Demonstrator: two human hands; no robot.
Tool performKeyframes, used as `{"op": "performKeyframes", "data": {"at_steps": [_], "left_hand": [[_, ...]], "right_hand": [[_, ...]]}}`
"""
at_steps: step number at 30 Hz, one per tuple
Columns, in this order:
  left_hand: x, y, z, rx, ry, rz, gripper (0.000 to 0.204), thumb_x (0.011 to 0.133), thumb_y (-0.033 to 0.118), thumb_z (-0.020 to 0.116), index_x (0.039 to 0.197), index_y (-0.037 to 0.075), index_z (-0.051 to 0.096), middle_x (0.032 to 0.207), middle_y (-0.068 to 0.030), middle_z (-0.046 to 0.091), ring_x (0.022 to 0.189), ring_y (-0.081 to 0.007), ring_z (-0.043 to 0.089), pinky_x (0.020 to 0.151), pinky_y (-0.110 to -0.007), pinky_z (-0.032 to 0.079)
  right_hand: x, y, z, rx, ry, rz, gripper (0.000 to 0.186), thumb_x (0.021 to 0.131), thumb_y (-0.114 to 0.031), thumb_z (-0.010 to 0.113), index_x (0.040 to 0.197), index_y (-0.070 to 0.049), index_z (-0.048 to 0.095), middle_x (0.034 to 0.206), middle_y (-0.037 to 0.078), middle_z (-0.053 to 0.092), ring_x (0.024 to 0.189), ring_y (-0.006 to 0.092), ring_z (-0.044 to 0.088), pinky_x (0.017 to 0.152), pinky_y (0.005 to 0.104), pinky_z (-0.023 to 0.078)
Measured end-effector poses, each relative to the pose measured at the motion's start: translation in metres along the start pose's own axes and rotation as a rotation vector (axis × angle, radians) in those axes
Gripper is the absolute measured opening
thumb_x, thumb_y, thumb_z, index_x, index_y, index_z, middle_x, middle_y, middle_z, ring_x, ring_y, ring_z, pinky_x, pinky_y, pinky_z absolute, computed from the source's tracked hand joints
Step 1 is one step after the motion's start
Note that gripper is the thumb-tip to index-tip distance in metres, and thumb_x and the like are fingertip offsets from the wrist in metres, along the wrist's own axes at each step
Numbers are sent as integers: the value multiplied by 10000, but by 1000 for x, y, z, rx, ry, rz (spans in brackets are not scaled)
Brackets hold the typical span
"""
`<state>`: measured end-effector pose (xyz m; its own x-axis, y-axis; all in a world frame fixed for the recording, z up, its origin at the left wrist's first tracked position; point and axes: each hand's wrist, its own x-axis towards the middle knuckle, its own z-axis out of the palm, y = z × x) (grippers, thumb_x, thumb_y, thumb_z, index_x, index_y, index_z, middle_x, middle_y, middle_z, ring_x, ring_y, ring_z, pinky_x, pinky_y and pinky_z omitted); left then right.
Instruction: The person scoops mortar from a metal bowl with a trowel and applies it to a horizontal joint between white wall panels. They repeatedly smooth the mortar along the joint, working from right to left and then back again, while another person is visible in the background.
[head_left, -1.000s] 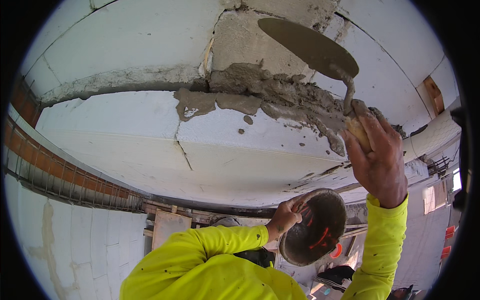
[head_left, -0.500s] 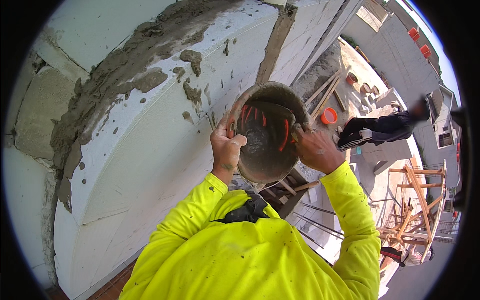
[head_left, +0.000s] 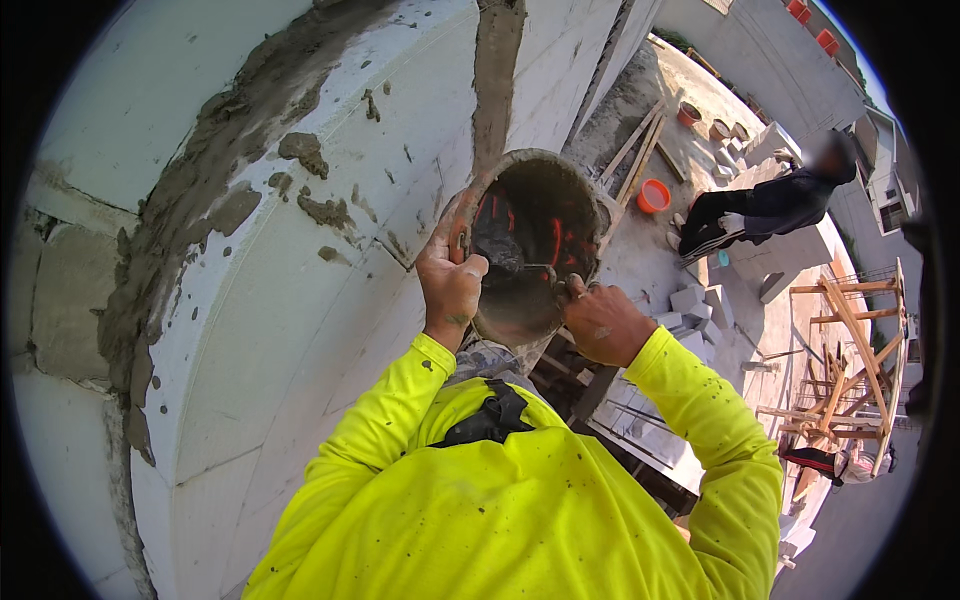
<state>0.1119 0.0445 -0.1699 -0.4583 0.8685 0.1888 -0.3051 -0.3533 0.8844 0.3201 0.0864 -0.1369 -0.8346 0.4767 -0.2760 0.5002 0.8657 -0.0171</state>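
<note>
Left hand [head_left: 450,285] clamped on mortar bucket [head_left: 535,245] rim, bucket held chest-high beside block wall [head_left: 280,330]; right hand [head_left: 603,325] grips trowel handle inside. Risk: bucket tipping, mortar spilling onto yard below.

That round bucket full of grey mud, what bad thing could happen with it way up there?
The mortar-caked round bucket is tipped, held by the left hand on its rim while the right hand digs in with a trowel; wet mortar might spill. It seems high above the ground, where a person in dark clothes works, so drops could fall that way. Mortar might also smear the bare hands.
</note>
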Motion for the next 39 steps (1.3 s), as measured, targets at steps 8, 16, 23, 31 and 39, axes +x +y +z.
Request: {"op": "performKeyframes", "data": {"at_steps": [8, 16, 23, 31, 39], "left_hand": [[9, -6, 14, 180, -69, 59, 716, 683, -132, 468, 1393, -65, 519, 1381, -84, 575, 1264, -153, 531, 1043, -245, 406], [12, -9, 30, 379, -171, 154, 684, 685, -80, 515, 1363, -9, 565, 1402, -182, 563, 1298, -301, 534, 1141, -365, 351], [10, 18, 31, 398, -300, 190, 681, 672, -59, 539, 1347, 11, 590, 1300, -129, 649, 1202, -213, 586, 1111, -372, 380], [12, 54, 21, 160, -258, 32, 696, 662, -97, 507, 1356, -71, 553, 1334, -95, 601, 1242, -188, 556, 1104, -302, 387], [7, 55, 6, -31, -53, 30, 698, 667, -78, 516, 1363, -36, 550, 1306, -75, 609, 1188, -172, 572, 1058, -288, 412]], "right_hand": [[0, 14, 7, -24, 119, 36, 113, 736, -76, 637, 740, 7, 714, 845, 238, 631, 780, 352, 650, 568, 406, 533], [10, 36, 7, 75, 277, 37, 156, 724, -91, 619, 772, 44, 680, 807, 241, 650, 809, 397, 632, 662, 458, 541], [-1, 21, -2, 437, -115, 116, 213, 823, -134, 573, 902, 30, 684, 913, 257, 680, 921, 402, 655, 817, 469, 532], [-10, 20, -4, 1130, -45, 108, 315, 931, -293, 605, 1034, 2, 645, 803, 127, 663, 750, 261, 666, 734, 367, 522], [-17, -18, -15, 1824, -49, 162, 278, 979, -268, 608, 1065, -5, 637, 775, 36, 632, 604, 98, 624, 532, 240, 510]]}}
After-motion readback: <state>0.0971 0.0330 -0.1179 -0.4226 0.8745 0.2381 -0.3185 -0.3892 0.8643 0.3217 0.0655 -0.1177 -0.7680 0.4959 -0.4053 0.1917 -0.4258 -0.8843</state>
